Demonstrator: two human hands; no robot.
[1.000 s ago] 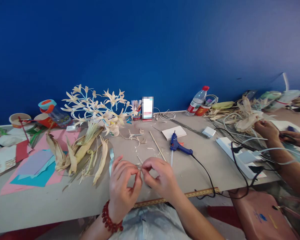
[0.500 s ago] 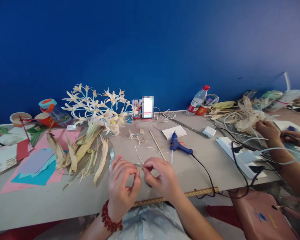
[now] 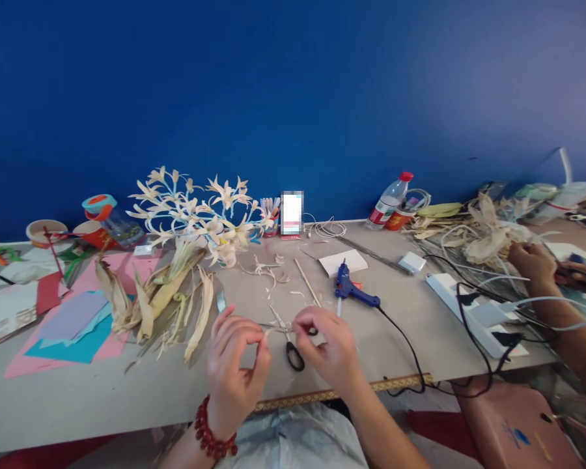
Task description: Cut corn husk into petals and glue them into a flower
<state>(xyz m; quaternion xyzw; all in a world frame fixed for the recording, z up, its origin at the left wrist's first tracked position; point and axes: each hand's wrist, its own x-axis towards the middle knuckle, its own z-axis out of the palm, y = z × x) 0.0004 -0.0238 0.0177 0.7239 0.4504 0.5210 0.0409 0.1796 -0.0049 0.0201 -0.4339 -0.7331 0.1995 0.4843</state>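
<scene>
A thin pale husk strip (image 3: 273, 327) sits low in the middle of the frame, just above the table's (image 3: 102, 391) near edge, and I pinch it at both ends. My left hand (image 3: 234, 368) nips one end between thumb and forefinger, the other fingers curled loosely. My right hand (image 3: 329, 345) pinches the other end the same way; the strip is so slight that I cannot be sure how much of it lies between my fingers. Black-handled scissors (image 3: 294, 355) lie on the table just below the strip, between my two hands. To the right of centre a blue glue gun (image 3: 354, 292) rests on its side with its black cord running off the edge. Left of centre lies a heap of dried husks (image 3: 166, 299), with a spray of husk flowers (image 3: 195, 212) behind it. At the right edge of the frame another person's hand (image 3: 532, 264) works among more husks.
</scene>
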